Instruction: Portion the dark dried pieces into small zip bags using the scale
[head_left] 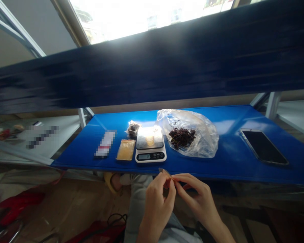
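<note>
**Two hands pinch a small packet at the bench edge**

At the bottom centre of the frame, the left hand [155,202] and the right hand [197,199] meet just below the front edge of the blue bench [230,158]. Between them is a small packet [164,172]. It is thin and mostly hidden, so I cannot tell what is in it. The fingers [157,180] of both hands are pressed together on it, thumb against forefinger, and its top corner pokes up above the left hand.

On the bench just past the hands, a kitchen scale [150,146] stands with its display lit and something pale yellow on its platform. Just to its left lies a flat yellow sachet [126,149], and further left a white label [105,143], which is blurred out. Behind the sachet, near the scale's back corner, is a small bag [133,128] with dark contents. To the right of the scale and touching it, a crumpled clear plastic bag [190,133] holds a heap of dark dried pieces. Well apart at the right end, a phone [263,146] lies face up with its screen dark.

Above the bench a dark blue shelf [167,67] crosses the whole frame, smeared by motion. Beyond it, at the top, is a bright window [142,17].
</note>
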`<state>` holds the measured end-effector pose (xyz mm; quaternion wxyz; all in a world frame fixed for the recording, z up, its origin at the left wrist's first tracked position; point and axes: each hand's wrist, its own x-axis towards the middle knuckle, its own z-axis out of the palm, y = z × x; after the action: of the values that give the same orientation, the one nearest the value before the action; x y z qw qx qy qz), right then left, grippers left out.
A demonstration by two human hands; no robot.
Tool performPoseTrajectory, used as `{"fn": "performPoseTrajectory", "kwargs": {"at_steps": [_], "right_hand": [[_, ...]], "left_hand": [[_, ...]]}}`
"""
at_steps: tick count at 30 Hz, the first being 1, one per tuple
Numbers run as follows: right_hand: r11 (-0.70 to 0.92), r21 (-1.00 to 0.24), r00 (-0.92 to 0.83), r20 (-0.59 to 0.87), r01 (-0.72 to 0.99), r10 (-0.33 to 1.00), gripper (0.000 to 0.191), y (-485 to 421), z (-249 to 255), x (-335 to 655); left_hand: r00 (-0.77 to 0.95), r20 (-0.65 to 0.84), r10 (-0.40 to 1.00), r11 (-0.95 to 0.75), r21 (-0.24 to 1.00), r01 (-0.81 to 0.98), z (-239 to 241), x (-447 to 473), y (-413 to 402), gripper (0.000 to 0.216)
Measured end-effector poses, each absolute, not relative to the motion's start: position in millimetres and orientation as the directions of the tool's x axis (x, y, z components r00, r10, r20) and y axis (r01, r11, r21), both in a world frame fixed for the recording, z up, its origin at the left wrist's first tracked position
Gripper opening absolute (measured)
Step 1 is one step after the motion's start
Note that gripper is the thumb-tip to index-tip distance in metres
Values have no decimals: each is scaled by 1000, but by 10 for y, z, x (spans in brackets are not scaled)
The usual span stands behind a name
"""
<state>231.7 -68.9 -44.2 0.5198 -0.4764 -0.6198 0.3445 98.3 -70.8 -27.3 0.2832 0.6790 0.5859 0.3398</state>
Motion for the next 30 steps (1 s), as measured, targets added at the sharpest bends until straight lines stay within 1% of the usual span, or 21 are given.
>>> {"fn": "performPoseTrajectory", "kwargs": {"at_steps": [3,6,10,13,17,21,26,28,30], "right_hand": [[335,-913,-41,335,232,941,15,-680,-415,2344],[339,-908,-49,338,247,940,15,-671,-399,2351],[354,-878,-52,357,321,933,14,-635,-377,2346],[387,-833,-126,368,396,921,14,-572,-332,2346],[432,-794,-209,378,427,902,13,-500,-277,2335],[398,-809,-162,364,432,917,12,-516,-300,2309],[382,-809,-121,369,447,922,12,-537,-342,2310],[368,-804,-58,387,467,920,13,-502,-333,2342],[326,-800,47,403,504,914,14,-455,-306,2391]], "left_hand": [[54,127,990,-135,813,567,-279,988,-713,18],[45,156,987,-155,823,546,-274,991,-714,20],[46,201,979,-192,812,551,-250,973,-697,22],[41,208,977,-196,806,559,-226,938,-682,22],[10,229,973,-195,809,555,-197,907,-676,22],[4,217,976,-181,803,568,-200,918,-667,22],[17,179,984,-150,763,628,-232,931,-653,20],[28,158,987,-139,755,641,-236,941,-664,21],[60,126,990,-135,758,638,-232,963,-681,23]]}}
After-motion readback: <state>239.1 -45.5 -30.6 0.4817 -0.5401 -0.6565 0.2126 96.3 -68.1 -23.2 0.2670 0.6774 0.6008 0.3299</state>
